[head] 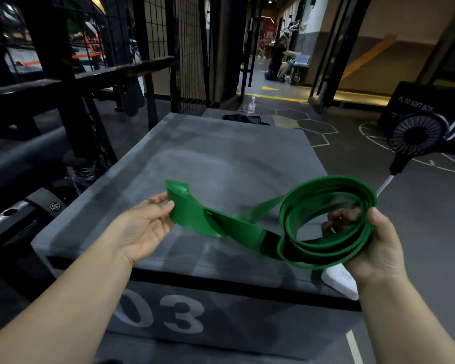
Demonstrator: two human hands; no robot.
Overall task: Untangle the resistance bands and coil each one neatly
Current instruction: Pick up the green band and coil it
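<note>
Smooth, matt rubbery green band [237,227]; scuffed, seemingly vinyl grey box [221,158].

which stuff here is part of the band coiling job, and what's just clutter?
In the job:
green resistance band, partly coiled
left hand, holding its loose end
right hand, holding the coil

Just lying about:
grey plyo box
water bottle
small black fan
white object at the box edge

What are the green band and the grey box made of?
Band: likely rubber or latex, matte; it is a thin flat strip that bends and coils limply between the hands. Box: probably foam under a vinyl-like cover, going by its soft rounded edges, scuffed surface and dull sheen.
</note>
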